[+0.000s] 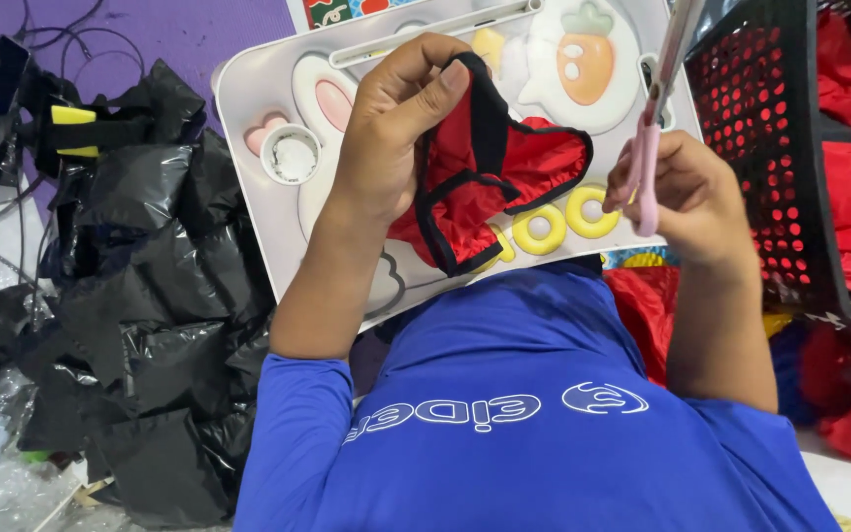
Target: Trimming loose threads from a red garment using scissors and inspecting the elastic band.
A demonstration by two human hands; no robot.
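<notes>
A single head-worn camera looks steeply down, close over the person's chest, hands and white lap tray (248, 89).

I see bright, even overhead light with soft, short shadows under the forearms. Mild glare on the black plastic bags (164, 286) and the glossy white tray (248, 108). Centre sharp; edges bend slightly, pink scissors (654, 128) motion-blurred.

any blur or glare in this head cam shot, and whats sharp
Head view: the red garment with black trim in the left hand is sharp; the pink scissors in the right hand smear toward the top edge; soft glare on the black plastic bags; light even, shadows faint.
</notes>
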